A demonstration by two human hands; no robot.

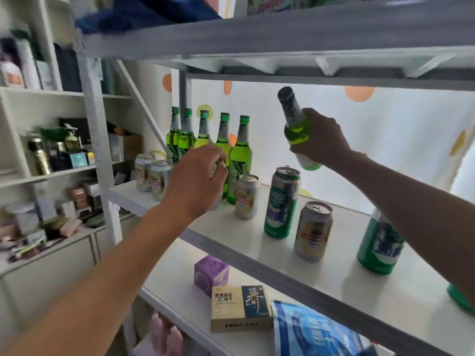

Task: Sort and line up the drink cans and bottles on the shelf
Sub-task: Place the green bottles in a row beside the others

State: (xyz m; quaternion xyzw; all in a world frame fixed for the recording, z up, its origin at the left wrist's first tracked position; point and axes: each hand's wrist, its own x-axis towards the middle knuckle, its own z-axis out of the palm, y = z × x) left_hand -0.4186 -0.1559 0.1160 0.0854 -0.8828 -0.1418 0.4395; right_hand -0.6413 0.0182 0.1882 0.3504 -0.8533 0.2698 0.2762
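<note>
The right hand [320, 138] wraps its fingers around a green glass bottle with a dark cap [295, 124], holding it tilted in the air above the white metal shelf [334, 258]; the left hand [198, 181], fingers loosely curled, reaches at a row of upright green glass bottles [240, 155] at the shelf's back left; whether it touches one, I cannot tell; silver and green aluminium cans [281, 202] stand scattered nearby.
</note>
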